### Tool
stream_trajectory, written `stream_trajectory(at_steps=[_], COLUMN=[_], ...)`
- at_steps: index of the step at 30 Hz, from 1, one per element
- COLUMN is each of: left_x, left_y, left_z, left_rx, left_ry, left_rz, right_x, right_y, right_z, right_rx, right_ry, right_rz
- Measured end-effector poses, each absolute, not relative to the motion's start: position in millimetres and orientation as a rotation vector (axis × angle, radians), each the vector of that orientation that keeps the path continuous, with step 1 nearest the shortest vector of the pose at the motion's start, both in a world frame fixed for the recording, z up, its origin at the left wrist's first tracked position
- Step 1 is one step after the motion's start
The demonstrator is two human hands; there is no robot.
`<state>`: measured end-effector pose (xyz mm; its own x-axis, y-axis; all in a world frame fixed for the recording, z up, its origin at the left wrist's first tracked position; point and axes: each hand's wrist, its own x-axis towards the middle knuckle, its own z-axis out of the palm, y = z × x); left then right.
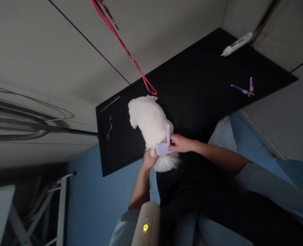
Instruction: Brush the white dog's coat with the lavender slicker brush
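From the head camera, looking down, a small white dog [151, 128] stands on a black worktop [205, 85], its rear end toward the person and its head toward the far left corner. A red leash [123, 44] runs down from above to the dog's neck end.

The right hand [181, 142] has its grip clamped on the handle of a lilac brush [164, 145]; the brush head lies against the fur at the dog's rump, and the handle sticks up over the dog's back. The left hand [148, 160] comes up from below and presses against the dog's hindquarters, just beside the brush head; its fingers are sunk in the fur, so I cannot tell whether that grip is closed around a leg or merely cupped against the coat.

On the left part of the worktop, near its edge, lie a pair of metal forceps [110, 127] and, beyond them, a thin metal comb [110, 103], both well apart from the dog. At the far right end lie purple-handled nail clippers [243, 89] and a white clipper tool [236, 44] near the corner.

The floor below the worktop is blue. A beige device [146, 223] with a lit yellow dot hangs at the person's chest.
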<state>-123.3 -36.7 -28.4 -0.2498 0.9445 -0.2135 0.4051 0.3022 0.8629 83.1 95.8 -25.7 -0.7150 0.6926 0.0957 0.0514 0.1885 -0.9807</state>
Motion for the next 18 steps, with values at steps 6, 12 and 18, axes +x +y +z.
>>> stream_trajectory(at_steps=[6,12,18], left_x=[-128.6,-116.1,-110.2], left_y=[-35.6,-24.3,15.3], left_z=[-31.5,-15.8,5.5], left_rx=[0.868,0.73,0.698], left_ry=[1.867,1.823,1.747], left_rz=[1.072,1.298,1.396], right_x=[79.5,88.0,98.5], right_y=[83.6,89.8,106.8], right_z=[-41.2,-54.6,-54.0], right_rx=[-0.903,-1.071,-1.038], right_ry=[-1.572,-1.256,-1.25], right_rz=[1.473,1.422,1.583])
